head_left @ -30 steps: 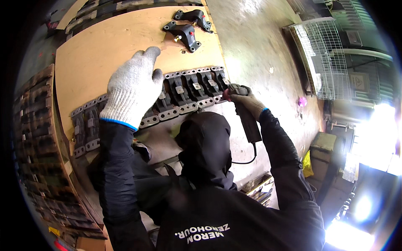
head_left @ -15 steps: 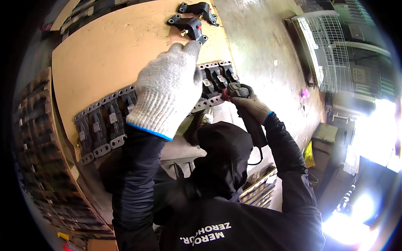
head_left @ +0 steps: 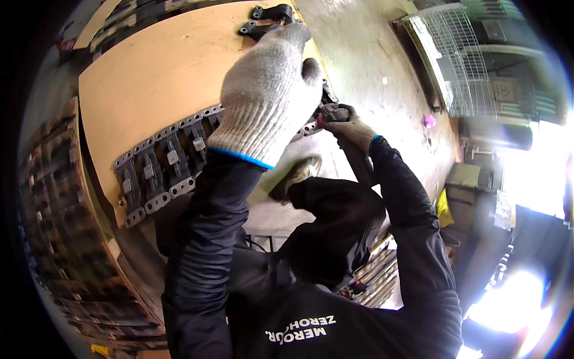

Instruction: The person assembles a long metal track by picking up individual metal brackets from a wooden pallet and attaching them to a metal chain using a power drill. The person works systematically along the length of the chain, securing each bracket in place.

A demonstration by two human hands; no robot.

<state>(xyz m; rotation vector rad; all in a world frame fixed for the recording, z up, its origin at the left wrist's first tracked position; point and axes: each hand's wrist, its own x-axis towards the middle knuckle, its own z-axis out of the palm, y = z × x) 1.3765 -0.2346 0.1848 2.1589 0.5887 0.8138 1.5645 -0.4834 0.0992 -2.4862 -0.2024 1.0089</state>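
Note:
My left hand (head_left: 269, 96), in a white knit glove with a blue cuff, reaches over the black metal brackets (head_left: 275, 12) at the top of the wooden board. Its fingers stretch onto the nearer bracket and hide much of it; the thumb stands apart. Whether the fingertips touch it I cannot see. My right hand (head_left: 356, 133), gloved too, is wrapped round a dark corded power tool (head_left: 353, 157) that looks like an angle grinder, its grey head beside the board's right edge. Black brackets (head_left: 172, 157) stand in a row along the board's near edge, partly behind my left arm.
The tan board (head_left: 149, 78) bears the brackets. At left is a tall stack of dark parts (head_left: 66, 239). A wire-mesh cage (head_left: 460, 60) stands at far right, over a grey floor (head_left: 359, 54). Below my right arm are long metal pieces (head_left: 379, 272).
My left hand has moved up and to the right, over the nearer bracket. My right hand and the power tool have shifted slightly up and left. My view has shifted, and my knee has come into sight.

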